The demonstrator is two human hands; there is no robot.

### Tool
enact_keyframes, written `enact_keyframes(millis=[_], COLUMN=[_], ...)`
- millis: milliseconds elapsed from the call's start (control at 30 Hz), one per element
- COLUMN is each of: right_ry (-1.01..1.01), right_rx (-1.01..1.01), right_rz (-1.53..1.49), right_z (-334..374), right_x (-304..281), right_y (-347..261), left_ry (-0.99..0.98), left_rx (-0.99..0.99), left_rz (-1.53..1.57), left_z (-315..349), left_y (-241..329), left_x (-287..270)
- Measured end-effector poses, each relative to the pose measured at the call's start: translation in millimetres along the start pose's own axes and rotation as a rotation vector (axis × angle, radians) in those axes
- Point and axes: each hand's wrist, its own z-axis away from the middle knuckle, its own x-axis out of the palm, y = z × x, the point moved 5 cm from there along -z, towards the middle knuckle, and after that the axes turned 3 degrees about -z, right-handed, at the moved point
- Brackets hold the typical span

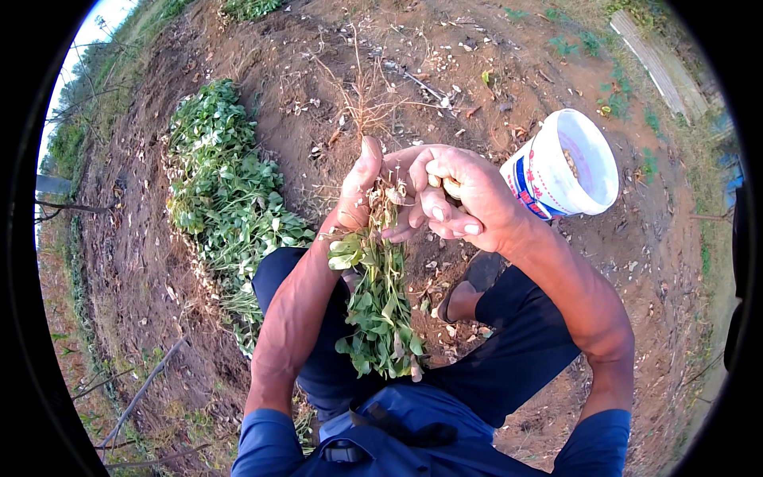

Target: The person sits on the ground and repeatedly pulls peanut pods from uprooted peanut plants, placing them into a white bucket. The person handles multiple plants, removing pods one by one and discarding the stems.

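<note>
My left hand (356, 195) is closed around the stems of an uprooted peanut plant (380, 306). Its thin brown roots stick up above my thumb, and its green leaves hang down between my knees. Close beside it, my right hand (477, 195) curls its fingers around several pale peanuts (451, 188), partly hidden in the palm. The fingers of both hands meet near the top of the stems. To the right stands a white bucket (531, 163) with red and blue print, tilted in this view, with some peanuts (571, 163) inside.
A long heap of green peanut plants (218, 159) lies on the soil to my left. Dry leaves and bits of debris are scattered over the brown ground (469, 56). A grey board (656, 63) lies at the far right. My sandalled foot (465, 302) is below the bucket.
</note>
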Motion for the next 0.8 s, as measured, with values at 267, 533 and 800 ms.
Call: enact_keyframes(millis=[267, 533, 800], right_ry=[0.241, 1.238, 1.112], right_rx=[-0.178, -0.54, -0.172], right_rz=[-0.113, 0.336, 1.513], right_z=[-0.9, 102.8, 114.4], right_x=[-76.5, -320.7, -399.4], right_y=[-45.2, -135.8, -123.8], left_ry=[-0.14, -0.108, -0.148], left_rx=[0.264, 0.403, 0.463], left_rz=[0.055, 0.097, 0.063], left_z=[0.5, 18.4, 19.1], left_y=[22.3, 47.4, 55.3], left_x=[-1.0, 1.3, -2.5])
